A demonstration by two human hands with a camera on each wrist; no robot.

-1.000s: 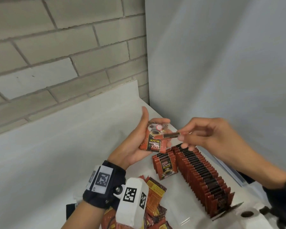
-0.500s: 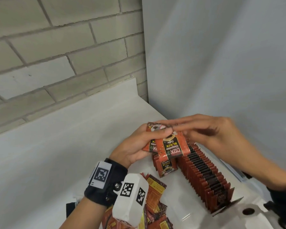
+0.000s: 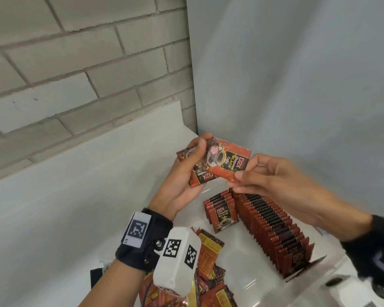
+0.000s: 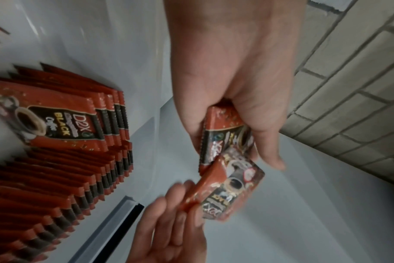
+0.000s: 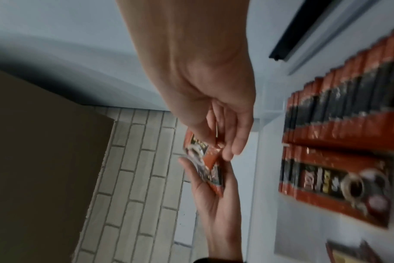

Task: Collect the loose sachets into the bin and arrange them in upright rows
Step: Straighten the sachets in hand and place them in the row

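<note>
Above the bin (image 3: pixel 333 265) | right hand (image 3: pixel 273 180) pinches sachet (image 3: pixel 228 161)

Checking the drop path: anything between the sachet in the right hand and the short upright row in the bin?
Nothing visible. The right hand pinches the sachet above the short row; only open air lies between. The left hand holds its stack to one side.

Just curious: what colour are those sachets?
Red-orange foil coffee sachets with black label panels; clearest in the head view.

Head view bright and sharp; both wrist views dim, motion-blurred, edges warped
</note>
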